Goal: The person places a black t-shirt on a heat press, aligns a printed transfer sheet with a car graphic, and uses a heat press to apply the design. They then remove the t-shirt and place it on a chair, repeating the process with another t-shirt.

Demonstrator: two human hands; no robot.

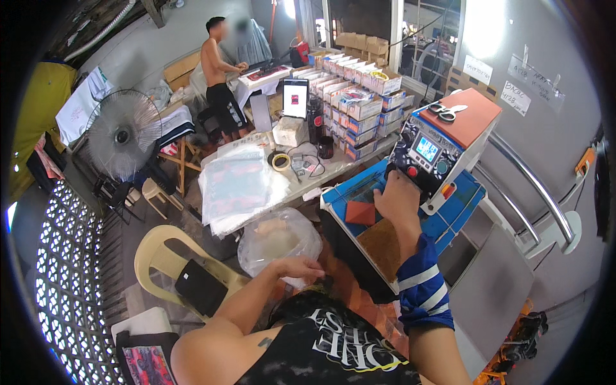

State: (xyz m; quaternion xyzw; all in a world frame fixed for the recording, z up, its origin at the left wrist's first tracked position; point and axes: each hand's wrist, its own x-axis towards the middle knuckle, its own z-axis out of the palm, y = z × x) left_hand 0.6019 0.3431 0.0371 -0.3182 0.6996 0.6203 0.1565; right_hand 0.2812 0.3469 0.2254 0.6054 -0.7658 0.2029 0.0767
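Observation:
My right hand (398, 201) reaches forward over the bed of a heat press (443, 151), just below its dark control panel. Its fingertips lie against the dark lower front edge of the panel, and I cannot tell whether they grip anything. A blue sleeve with pale stripes (423, 282) covers that forearm. Beneath the hand, a reddish square pad (360, 213) and a brown pad (380, 249) lie on the blue-edged bed. My left hand (300, 268) hangs in front of my body with nothing visible in it, its fingers loosely extended beside a bag-lined bin (280, 240).
Scissors (447, 113) rest on the press's top. Printed sheets (236, 183), a tape roll (280, 162) and a laptop (295, 98) sit on the table, with stacked boxes (353, 106) behind. A plastic chair (154, 256) and a fan (122, 135) stand left. Another person (218, 70) works farther back.

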